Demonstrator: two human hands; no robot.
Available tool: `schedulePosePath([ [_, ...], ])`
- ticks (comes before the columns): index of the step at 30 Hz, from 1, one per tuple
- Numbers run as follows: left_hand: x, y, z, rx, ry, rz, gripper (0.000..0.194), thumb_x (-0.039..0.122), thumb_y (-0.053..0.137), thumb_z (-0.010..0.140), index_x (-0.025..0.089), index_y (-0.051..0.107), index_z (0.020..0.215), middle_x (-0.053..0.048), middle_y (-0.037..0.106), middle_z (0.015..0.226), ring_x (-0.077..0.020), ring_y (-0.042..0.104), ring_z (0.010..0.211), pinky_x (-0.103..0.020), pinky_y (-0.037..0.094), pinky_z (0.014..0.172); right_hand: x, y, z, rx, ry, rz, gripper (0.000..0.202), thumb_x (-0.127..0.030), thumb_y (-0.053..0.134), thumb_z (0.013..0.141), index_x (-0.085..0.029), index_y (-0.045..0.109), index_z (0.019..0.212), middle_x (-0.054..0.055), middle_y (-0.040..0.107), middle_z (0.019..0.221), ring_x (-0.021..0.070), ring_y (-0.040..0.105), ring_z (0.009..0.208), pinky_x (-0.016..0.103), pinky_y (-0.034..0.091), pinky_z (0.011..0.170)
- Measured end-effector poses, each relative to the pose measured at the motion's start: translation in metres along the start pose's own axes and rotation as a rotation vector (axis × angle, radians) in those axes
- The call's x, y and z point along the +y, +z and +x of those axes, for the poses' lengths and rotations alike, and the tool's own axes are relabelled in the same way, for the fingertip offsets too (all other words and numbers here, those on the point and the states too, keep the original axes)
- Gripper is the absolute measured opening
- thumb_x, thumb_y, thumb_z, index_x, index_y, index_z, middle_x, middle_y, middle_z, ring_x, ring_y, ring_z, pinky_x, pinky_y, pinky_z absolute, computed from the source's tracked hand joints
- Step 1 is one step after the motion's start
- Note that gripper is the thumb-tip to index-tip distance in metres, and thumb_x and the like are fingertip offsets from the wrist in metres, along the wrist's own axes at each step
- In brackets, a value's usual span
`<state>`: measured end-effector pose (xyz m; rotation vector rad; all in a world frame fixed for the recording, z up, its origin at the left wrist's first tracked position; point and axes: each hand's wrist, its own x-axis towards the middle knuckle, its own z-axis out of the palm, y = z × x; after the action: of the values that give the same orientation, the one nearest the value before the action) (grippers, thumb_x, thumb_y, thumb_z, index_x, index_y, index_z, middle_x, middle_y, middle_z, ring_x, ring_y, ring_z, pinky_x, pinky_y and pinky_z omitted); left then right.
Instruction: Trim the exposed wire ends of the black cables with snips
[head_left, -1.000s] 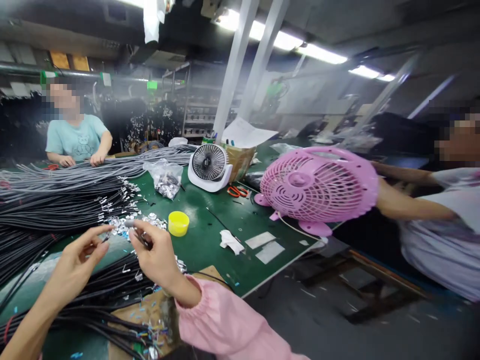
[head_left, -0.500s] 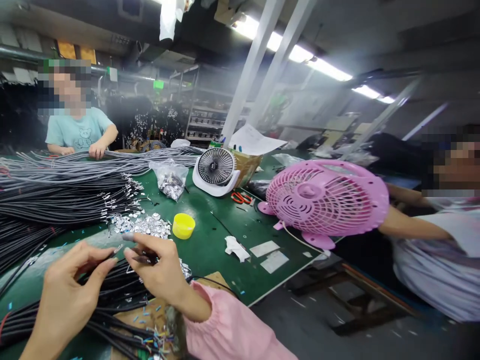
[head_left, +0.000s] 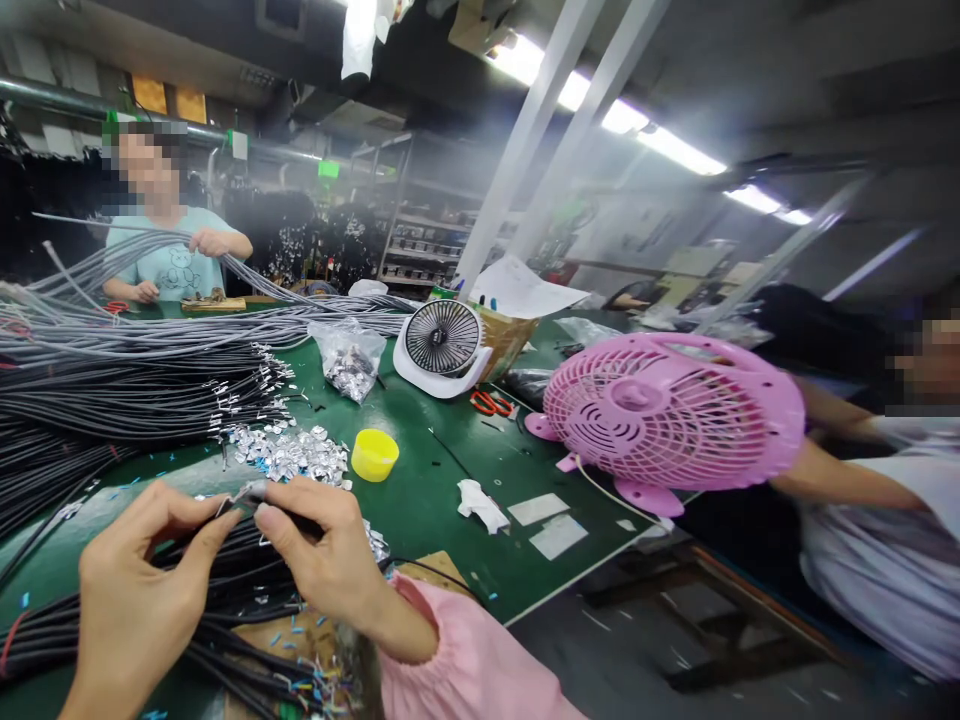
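Observation:
Between thumb and index finger, my left hand (head_left: 154, 560) pinches the end of a thin black cable, mostly hidden by the fingers. A small silver tip (head_left: 243, 494) shows at that end. My right hand (head_left: 322, 545) is closed on this tip, thumb below and index finger above; a grey cover sits on the index fingertip. Something dark shows under the right fingers, too hidden to name. Below both hands lie black cables (head_left: 247, 575) with stripped, coloured wire ends (head_left: 319, 685). A heap of silver foil pieces (head_left: 289, 452) lies just beyond my fingers.
A yellow ring-shaped tub (head_left: 375, 456), a bag of small parts (head_left: 349, 360), a small white fan (head_left: 441, 345), orange-handled scissors (head_left: 491, 403) and a pink fan (head_left: 667, 410) stand or lie on the green table (head_left: 420, 490). Co-workers sit across (head_left: 169, 255) and at right (head_left: 862, 480).
My right fingers have moved left and closed on the silver tip at my left fingers. The co-worker across has lifted a bundle of grey cables. The view has shifted slightly.

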<state>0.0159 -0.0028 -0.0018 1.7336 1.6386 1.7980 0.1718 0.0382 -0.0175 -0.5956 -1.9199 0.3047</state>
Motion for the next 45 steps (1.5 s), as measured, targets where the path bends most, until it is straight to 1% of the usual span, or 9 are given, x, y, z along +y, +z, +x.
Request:
schedulePosePath([
  [7,0.002,0.001,0.000,-0.001,0.048,0.028,0.022,0.046,0.073,0.078,0.029,0.072,0.064,0.005,0.069,0.060,-0.0130,0.063,0.052,-0.022,0.052,0.052,0.004,0.001,-0.006,-0.006,0.113,0.032,0.036,-0.034,0.054,0.104,-0.025,0.075,0.076,0.002,0.068,0.069,0.0168,0.059,0.062,0.027,0.045,0.057],
  [12,0.000,-0.006,0.013,-0.165,0.113,0.071,0.039,0.062,0.063,0.085,0.028,0.075,0.067,0.003,0.067,0.055,-0.0142,0.059,0.045,-0.024,0.048,0.044,0.011,0.001,-0.012,-0.013,0.186,0.067,0.028,-0.038,0.060,0.101,-0.027,0.080,0.086,0.003,0.071,0.072,0.0173,0.060,0.064,0.028,0.050,0.061],
  [17,0.003,-0.012,0.019,-0.365,0.112,0.057,0.067,0.076,0.042,0.091,0.026,0.055,0.049,0.002,0.049,0.048,-0.0138,0.047,0.042,-0.024,0.040,0.038,0.002,-0.004,-0.004,0.085,0.178,0.165,0.024,-0.042,0.066,0.097,-0.024,0.081,0.090,0.004,0.074,0.072,0.0181,0.064,0.066,0.029,0.053,0.062],
  [22,0.004,-0.009,0.015,-0.483,0.080,0.021,0.069,0.077,0.038,0.092,0.025,0.049,0.049,0.002,0.048,0.048,-0.0135,0.046,0.043,-0.024,0.041,0.039,0.003,-0.001,-0.007,0.055,0.254,0.349,0.024,-0.042,0.073,0.092,-0.023,0.083,0.102,0.005,0.081,0.085,0.0190,0.073,0.067,0.029,0.060,0.061],
  [28,0.000,-0.003,0.012,-0.629,-0.083,-0.090,0.065,0.077,0.043,0.090,0.024,0.056,0.054,0.003,0.047,0.048,-0.0120,0.038,0.044,-0.023,0.035,0.038,0.010,0.002,-0.016,0.108,0.134,0.304,0.019,-0.022,0.068,0.092,-0.023,0.082,0.105,0.007,0.082,0.089,0.0200,0.076,0.077,0.030,0.062,0.072],
  [31,0.004,-0.002,0.014,-0.735,-0.222,-0.184,0.057,0.076,0.059,0.079,0.023,0.059,0.056,0.004,0.045,0.045,-0.0109,0.036,0.042,-0.022,0.030,0.036,0.004,0.000,-0.009,0.085,0.210,0.330,0.018,-0.020,0.067,0.088,-0.021,0.081,0.099,0.006,0.080,0.083,0.0180,0.072,0.072,0.030,0.060,0.070],
  [38,0.002,0.008,0.006,-0.495,-0.210,-0.147,0.050,0.065,0.062,0.077,0.025,0.046,0.052,0.004,0.047,0.043,-0.0109,0.041,0.037,-0.022,0.033,0.035,-0.006,0.002,-0.005,0.115,0.376,0.364,0.017,-0.021,0.063,0.074,-0.021,0.077,0.084,0.002,0.070,0.069,0.0142,0.060,0.058,0.025,0.050,0.053],
  [42,-0.002,0.017,-0.003,-0.307,0.022,0.018,0.024,0.037,0.058,0.081,0.025,0.062,0.060,0.004,0.056,0.053,-0.0119,0.050,0.045,-0.022,0.040,0.044,-0.006,0.003,-0.009,0.159,0.305,0.301,0.017,-0.017,0.060,0.071,-0.020,0.074,0.081,0.000,0.064,0.066,0.0125,0.055,0.055,0.024,0.047,0.054],
  [45,-0.004,0.015,-0.004,-0.282,0.189,0.086,0.025,0.029,0.053,0.081,0.027,0.064,0.059,0.005,0.054,0.053,-0.0098,0.044,0.041,-0.021,0.037,0.044,-0.001,0.004,-0.006,0.136,0.448,0.412,0.018,-0.017,0.061,0.068,-0.020,0.074,0.081,-0.002,0.062,0.063,0.0106,0.050,0.050,0.022,0.043,0.048],
])
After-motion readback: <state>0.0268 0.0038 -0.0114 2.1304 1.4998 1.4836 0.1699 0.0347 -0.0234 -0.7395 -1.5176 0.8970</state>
